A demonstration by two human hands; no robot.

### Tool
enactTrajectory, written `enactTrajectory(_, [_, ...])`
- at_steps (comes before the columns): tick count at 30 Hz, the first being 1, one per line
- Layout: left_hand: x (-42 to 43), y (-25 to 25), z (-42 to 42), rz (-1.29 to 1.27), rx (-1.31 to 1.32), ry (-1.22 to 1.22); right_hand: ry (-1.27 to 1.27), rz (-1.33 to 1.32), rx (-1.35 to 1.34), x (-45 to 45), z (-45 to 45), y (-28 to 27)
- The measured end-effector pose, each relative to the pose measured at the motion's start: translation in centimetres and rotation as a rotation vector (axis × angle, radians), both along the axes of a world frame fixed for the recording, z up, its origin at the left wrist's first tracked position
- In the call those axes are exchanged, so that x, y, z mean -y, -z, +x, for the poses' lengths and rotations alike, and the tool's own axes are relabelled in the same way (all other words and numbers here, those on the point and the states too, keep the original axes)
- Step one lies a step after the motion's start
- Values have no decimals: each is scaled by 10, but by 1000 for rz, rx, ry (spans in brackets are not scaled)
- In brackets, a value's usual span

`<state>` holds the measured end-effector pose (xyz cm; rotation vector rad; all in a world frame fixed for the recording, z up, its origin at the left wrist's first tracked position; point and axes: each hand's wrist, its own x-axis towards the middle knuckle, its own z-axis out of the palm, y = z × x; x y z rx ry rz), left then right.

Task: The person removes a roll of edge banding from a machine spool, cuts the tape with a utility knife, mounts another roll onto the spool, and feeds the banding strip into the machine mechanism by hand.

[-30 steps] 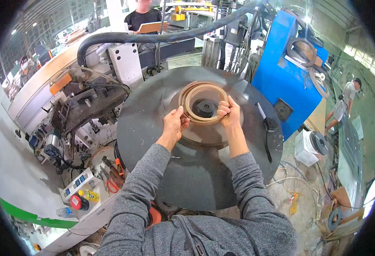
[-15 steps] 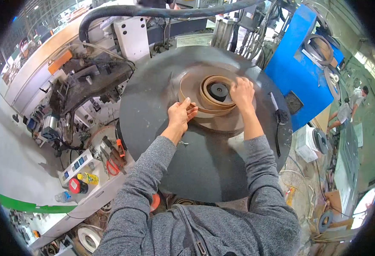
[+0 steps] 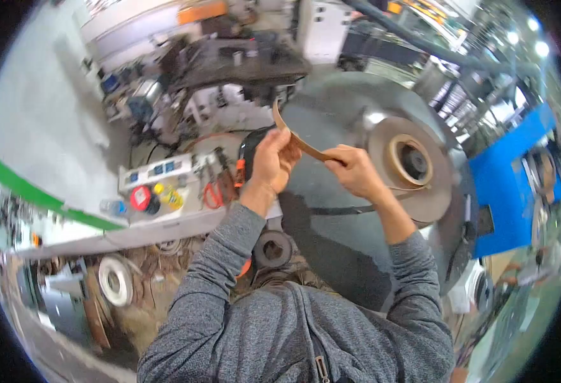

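Observation:
A coil of tan edge banding (image 3: 393,167) lies around a black hub (image 3: 414,159) on the large round dark turntable (image 3: 331,115). The strip's loose end (image 3: 308,149) runs away from the coil, stretched between my hands, and its tip curls up beyond my left fingers. My right hand (image 3: 355,171) is closed around the strip above the turntable. My left hand (image 3: 273,163) pinches it nearer the tip, over the turntable's left edge. Behind my right wrist, a thin length of the strip trails back to the coil.
On the white ledge at left stand a yellow bottle (image 3: 169,196), a red-lidded jar (image 3: 144,200) and red-handled scissors (image 3: 213,195). Dark machinery (image 3: 242,64) stands beyond. A blue cabinet (image 3: 507,185) borders the turntable's right side. A white roll (image 3: 116,281) lies on the floor.
My view has turned left. Both hands have moved from the coil toward the turntable's left edge, drawing the strip's end out with them.

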<state>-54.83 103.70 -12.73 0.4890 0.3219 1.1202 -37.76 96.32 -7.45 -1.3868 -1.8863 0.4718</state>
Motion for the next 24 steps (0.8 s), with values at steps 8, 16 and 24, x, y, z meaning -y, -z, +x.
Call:
enactTrajectory(8, [-2, -34, -138, 345, -252, -202, -43, -379, -14, -18, -44, -23])
enactTrajectory(16, [-19, 7, -204, 1234, -1118, -509, 56, -141, 372, -22, -128, -4])
enactTrajectory(24, [-48, 2, -235, 1239, -1262, -387, 117, -17, 384, -22, -178, 8])
